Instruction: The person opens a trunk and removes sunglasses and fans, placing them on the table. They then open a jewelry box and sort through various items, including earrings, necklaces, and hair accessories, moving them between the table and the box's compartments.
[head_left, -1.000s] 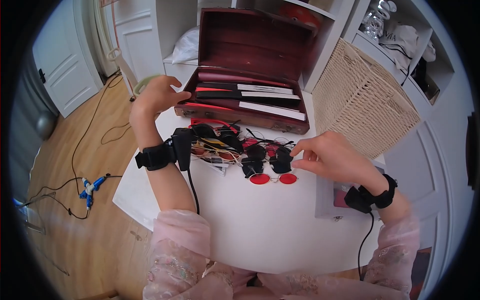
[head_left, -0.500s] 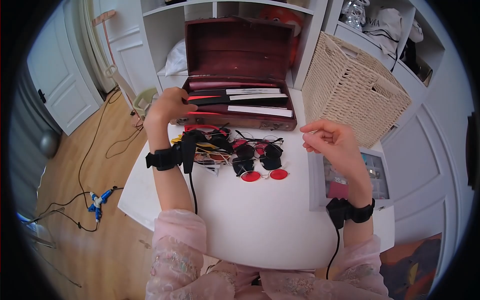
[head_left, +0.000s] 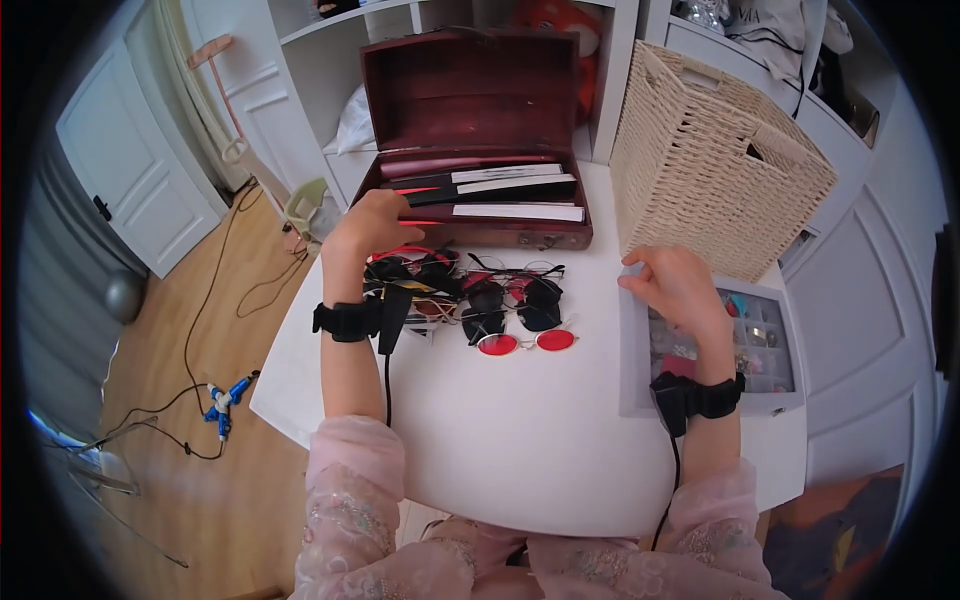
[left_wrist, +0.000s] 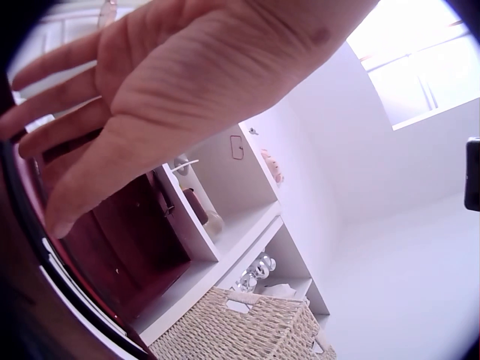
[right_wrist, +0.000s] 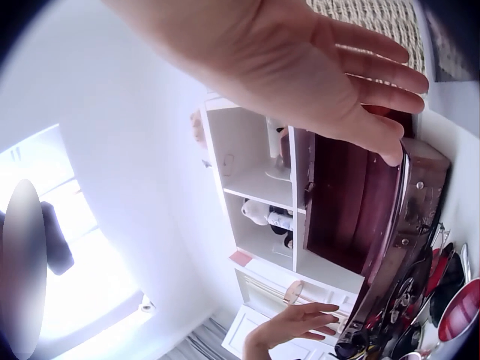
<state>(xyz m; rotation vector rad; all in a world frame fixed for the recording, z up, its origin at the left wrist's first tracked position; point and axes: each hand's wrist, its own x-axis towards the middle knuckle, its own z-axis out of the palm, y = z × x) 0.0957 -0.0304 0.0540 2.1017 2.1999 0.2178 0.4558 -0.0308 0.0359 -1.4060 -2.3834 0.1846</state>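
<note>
My left hand [head_left: 375, 225] hovers by the front left corner of an open dark red chest [head_left: 520, 238], just behind a heap of sunglasses [head_left: 430, 262]. In the left wrist view its fingers are loosely extended and hold nothing. Inside the chest lie several long, flat black, red and white pieces [head_left: 515, 187]. To the right of the heap, more sunglasses stand in rows, with a red-lensed pair [head_left: 497, 344] nearest me. My right hand [head_left: 675, 285] is raised over the back of a compartment box [head_left: 780, 403], fingers relaxed with nothing in them.
A woven basket [head_left: 690, 150] stands at the back right of the white table [head_left: 540, 440], beside the chest. White shelving [head_left: 610, 80] rises behind. Cables and a blue-and-white plug splitter [head_left: 225, 405] lie on the floor at left.
My left hand has come from the chest's left end to its front corner, nearer the sunglasses. My right hand has drawn away from the sunglasses, rightward over the compartment box. The head view has shifted.
</note>
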